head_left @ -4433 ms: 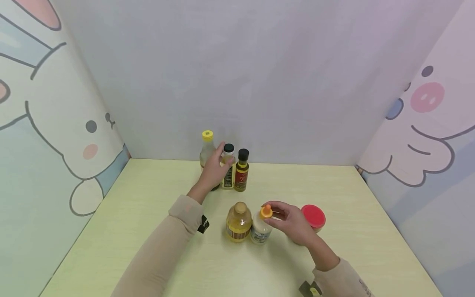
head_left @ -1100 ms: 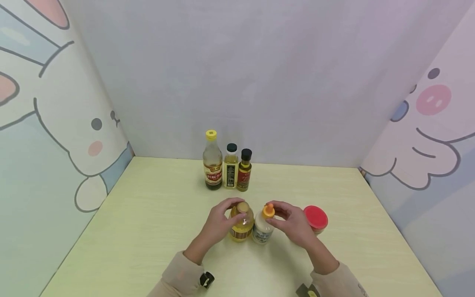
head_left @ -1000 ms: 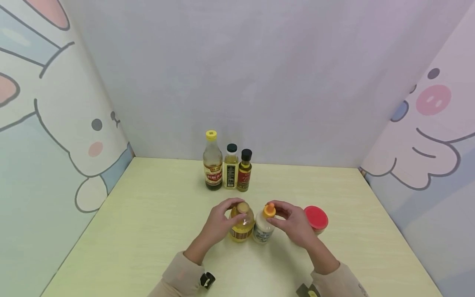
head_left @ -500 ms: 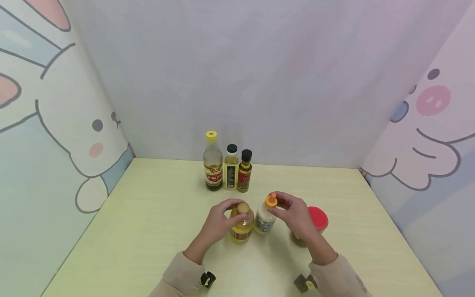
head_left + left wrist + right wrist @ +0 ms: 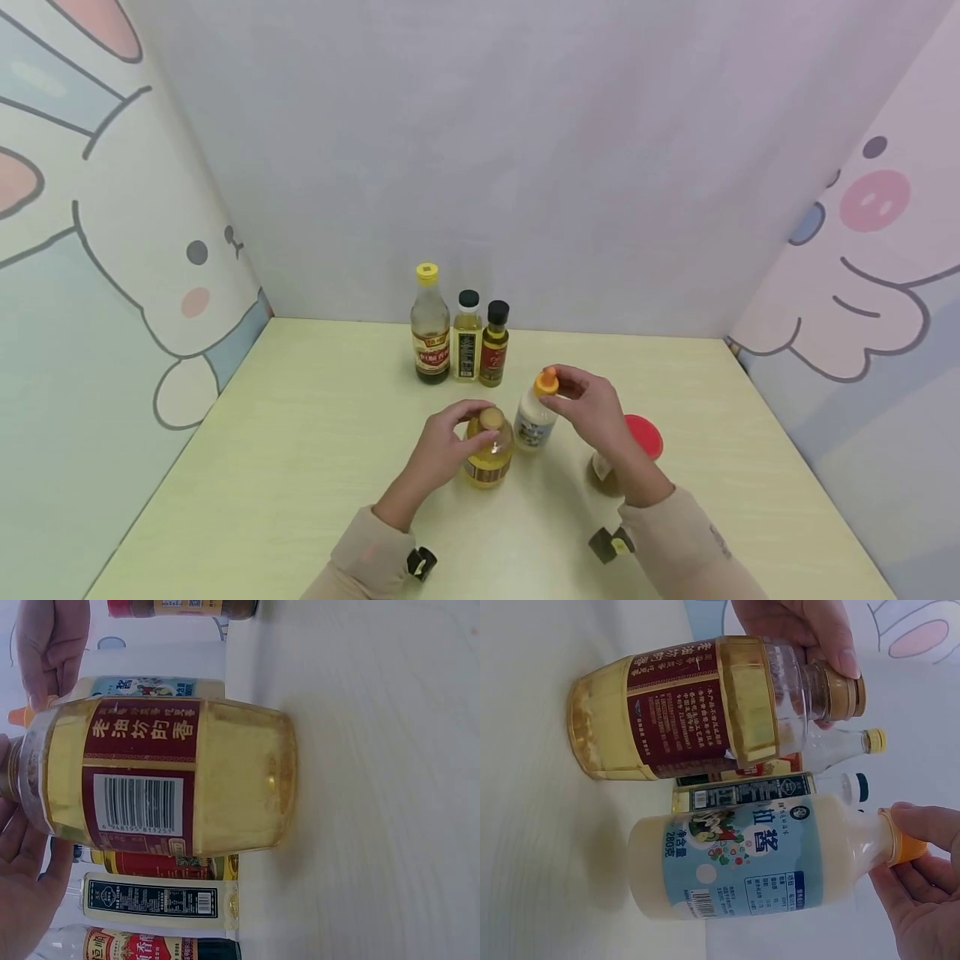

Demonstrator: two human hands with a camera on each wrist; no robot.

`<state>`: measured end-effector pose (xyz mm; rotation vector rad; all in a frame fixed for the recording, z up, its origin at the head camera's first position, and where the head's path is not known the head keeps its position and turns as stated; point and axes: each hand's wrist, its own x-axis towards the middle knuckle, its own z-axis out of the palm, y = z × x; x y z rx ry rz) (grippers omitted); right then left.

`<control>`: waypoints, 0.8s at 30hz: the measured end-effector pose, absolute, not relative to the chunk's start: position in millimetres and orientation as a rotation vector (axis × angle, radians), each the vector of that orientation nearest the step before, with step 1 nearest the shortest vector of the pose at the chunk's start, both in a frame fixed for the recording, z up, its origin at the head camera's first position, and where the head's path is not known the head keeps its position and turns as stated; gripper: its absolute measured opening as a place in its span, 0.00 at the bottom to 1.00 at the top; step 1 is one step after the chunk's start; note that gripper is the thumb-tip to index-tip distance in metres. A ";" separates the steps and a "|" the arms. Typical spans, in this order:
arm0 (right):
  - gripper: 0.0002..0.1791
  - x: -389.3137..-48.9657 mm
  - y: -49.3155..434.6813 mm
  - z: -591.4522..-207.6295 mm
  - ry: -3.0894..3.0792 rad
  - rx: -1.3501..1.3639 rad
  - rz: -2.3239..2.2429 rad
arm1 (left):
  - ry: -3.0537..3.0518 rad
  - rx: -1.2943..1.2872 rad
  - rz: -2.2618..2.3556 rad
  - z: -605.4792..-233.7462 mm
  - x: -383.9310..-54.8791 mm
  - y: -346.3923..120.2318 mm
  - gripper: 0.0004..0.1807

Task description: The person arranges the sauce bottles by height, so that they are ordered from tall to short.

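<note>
My left hand [image 5: 444, 450] grips the neck of a squat cooking oil bottle [image 5: 486, 468], which stands upright on the table. The left wrist view shows its maroon label [image 5: 139, 780] and pale golden oil. With thumb and fingers my right hand [image 5: 598, 414] pinches the orange cap of a squeeze bottle of salad dressing [image 5: 533, 423]. That bottle, cream-coloured with a blue label [image 5: 739, 859], leans slightly and sits close over the tabletop. It is just behind and right of the oil bottle, with a narrow gap between them in the head view.
At the back stand a yellow-capped vinegar bottle [image 5: 431, 337], a square dark-capped bottle [image 5: 467, 350] and a small red-labelled bottle [image 5: 492, 354]. A red-lidded jar [image 5: 647, 435] is partly hidden by my right wrist. A grey-white wall [image 5: 480, 167] rises behind the table [image 5: 315, 400].
My left hand came from the back bottles to the oil bottle and has stayed there. In the last second, my right hand has shifted the salad dressing bottle backward, away from me.
</note>
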<state>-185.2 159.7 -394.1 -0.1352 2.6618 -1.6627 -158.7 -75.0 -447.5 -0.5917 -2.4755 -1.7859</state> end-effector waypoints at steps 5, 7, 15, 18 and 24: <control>0.27 -193.1 157.6 -391.7 2.669 -0.083 -1.659 | -2.473 -0.595 -1.782 -446.5 -157.5 -74.7 0.21; 0.27 -196.4 156.4 -391.4 2.676 -0.079 -1.659 | -2.472 -0.597 -1.779 -446.4 -157.2 -74.7 0.21; 0.27 -210.0 150.1 -391.7 2.705 -0.068 -1.682 | -2.472 -0.596 -1.792 -446.3 -157.6 -75.6 0.21; 0.27 -215.5 148.4 -392.9 2.716 -0.060 -1.696 | -2.475 -0.597 -1.788 -446.6 -157.9 -75.4 0.21; 0.26 -226.5 146.5 -395.6 2.732 -0.026 -1.714 | -2.477 -0.598 -1.763 -448.6 -158.4 -74.8 0.21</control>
